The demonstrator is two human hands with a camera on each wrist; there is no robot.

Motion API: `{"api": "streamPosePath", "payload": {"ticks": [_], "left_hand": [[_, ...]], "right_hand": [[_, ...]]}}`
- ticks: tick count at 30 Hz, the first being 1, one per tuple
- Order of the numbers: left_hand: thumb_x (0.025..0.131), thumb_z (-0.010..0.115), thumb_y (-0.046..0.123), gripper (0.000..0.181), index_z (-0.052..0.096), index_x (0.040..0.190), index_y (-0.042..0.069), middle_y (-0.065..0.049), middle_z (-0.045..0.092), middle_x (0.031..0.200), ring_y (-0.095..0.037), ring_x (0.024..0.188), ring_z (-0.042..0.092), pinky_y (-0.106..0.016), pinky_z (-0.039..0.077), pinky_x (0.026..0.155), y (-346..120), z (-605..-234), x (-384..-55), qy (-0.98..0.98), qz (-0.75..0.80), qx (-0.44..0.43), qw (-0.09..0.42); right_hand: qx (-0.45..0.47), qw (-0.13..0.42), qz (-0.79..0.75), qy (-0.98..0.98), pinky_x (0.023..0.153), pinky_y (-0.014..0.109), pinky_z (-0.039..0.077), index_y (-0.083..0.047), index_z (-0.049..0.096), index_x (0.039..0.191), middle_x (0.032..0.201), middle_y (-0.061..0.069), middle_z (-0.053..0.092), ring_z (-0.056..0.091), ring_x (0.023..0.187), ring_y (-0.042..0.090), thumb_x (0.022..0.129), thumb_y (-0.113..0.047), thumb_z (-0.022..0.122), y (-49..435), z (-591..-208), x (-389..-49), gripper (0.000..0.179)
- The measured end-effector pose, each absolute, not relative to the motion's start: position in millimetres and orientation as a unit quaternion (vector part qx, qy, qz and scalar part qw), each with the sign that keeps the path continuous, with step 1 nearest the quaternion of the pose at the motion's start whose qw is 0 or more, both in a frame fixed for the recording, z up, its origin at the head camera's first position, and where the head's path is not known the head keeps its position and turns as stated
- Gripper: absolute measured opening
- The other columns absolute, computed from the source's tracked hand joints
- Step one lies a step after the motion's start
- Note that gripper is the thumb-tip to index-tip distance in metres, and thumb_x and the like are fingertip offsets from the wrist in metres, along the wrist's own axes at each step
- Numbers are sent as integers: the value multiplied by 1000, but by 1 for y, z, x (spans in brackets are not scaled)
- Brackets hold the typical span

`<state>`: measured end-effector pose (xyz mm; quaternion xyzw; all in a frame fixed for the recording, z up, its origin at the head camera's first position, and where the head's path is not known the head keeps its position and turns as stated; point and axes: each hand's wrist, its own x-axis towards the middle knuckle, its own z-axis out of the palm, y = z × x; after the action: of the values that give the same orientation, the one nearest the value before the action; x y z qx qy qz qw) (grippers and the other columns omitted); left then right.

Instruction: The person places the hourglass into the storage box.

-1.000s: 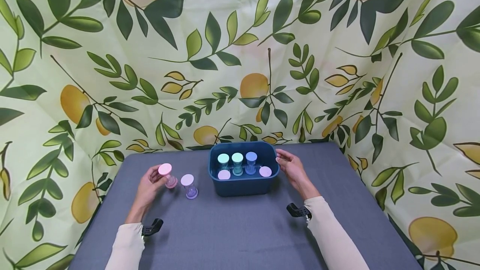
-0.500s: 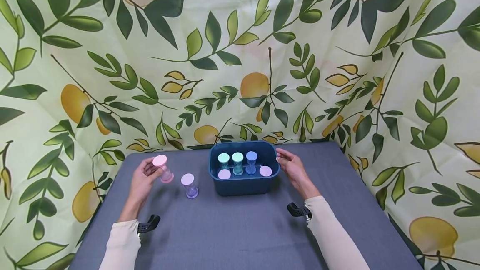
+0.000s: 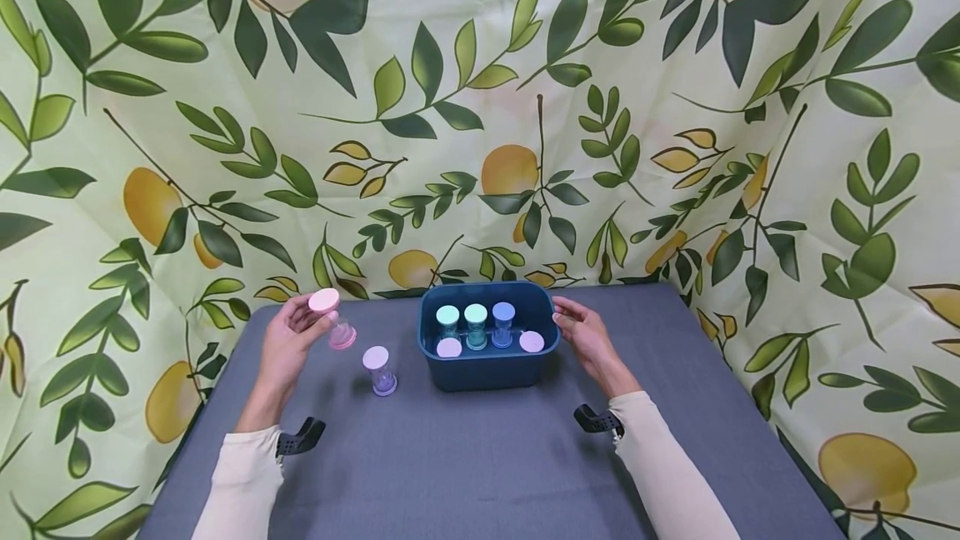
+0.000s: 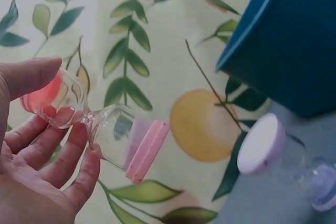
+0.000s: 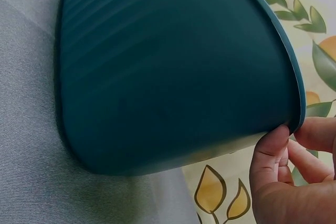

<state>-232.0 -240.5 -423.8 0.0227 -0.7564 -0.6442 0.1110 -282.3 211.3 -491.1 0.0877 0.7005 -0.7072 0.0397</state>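
Observation:
My left hand (image 3: 288, 336) grips a pink-capped sand timer (image 4: 144, 150) by its upper bulb, thumb on one side and fingers on the other. The timer is tilted above the table at the left, a clear glass waist between its pink ends. Just to its right, a lilac-capped sand timer (image 3: 380, 371) stands upright on the cloth. My right hand (image 3: 588, 342) pinches the right rim of a dark blue bin (image 5: 184, 77) between thumb and index finger. Inside the bin stand two mint-green timers (image 3: 476, 327), a blue timer (image 3: 503, 326) and two with lilac-pink tops (image 3: 532, 342), their lower parts hidden.
A grey-blue cloth (image 3: 450, 465) covers the table. Right behind it hangs a curtain (image 3: 450, 232) printed with lemons and leaves, which also runs down both sides. Each wrist wears a black strap mount (image 3: 596, 420).
My left hand has raised the pink timer, first drawing it leftward, then tilting it so its base swings right. The right hand, bin and lilac timer have stayed put.

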Motion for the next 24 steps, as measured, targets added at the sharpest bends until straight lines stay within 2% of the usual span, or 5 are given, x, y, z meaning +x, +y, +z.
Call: {"api": "streamPosePath", "payload": {"ticks": [10, 15, 19, 24], "left_hand": [[88, 72, 9, 43, 52, 126, 7, 19, 63, 105, 3, 100, 60, -9, 50, 87, -218, -404, -233, -733, -670, -38, 112], [87, 71, 3, 45, 51, 127, 0, 19, 65, 102, 1, 97, 61, -10, 50, 87, -206, -399, -239, -725, -676, -64, 113], [86, 71, 2, 48, 49, 129, -5, 19, 64, 102, 1, 98, 61, -10, 49, 89, -196, -396, -245, -728, -672, -78, 108], [86, 72, 5, 51, 49, 131, -4, 17, 63, 105, 0, 101, 61, -10, 49, 91, -180, -392, -249, -730, -672, -84, 93]], "right_hand": [[90, 43, -708, 699, 82, 17, 51, -13, 51, 142, 136, 10, 52, 53, 110, 17, 99, -11, 54, 212, -490, -283, 43], [88, 39, -711, 697, 80, 17, 51, -12, 52, 141, 135, 12, 52, 53, 109, 18, 99, -10, 53, 211, -490, -282, 42], [87, 40, -708, 700, 80, 16, 51, -11, 51, 142, 137, 11, 52, 52, 109, 17, 99, -10, 54, 211, -490, -282, 43], [89, 40, -709, 698, 80, 16, 51, -12, 51, 142, 138, 11, 51, 52, 110, 17, 99, -10, 54, 211, -490, -282, 43]]}}
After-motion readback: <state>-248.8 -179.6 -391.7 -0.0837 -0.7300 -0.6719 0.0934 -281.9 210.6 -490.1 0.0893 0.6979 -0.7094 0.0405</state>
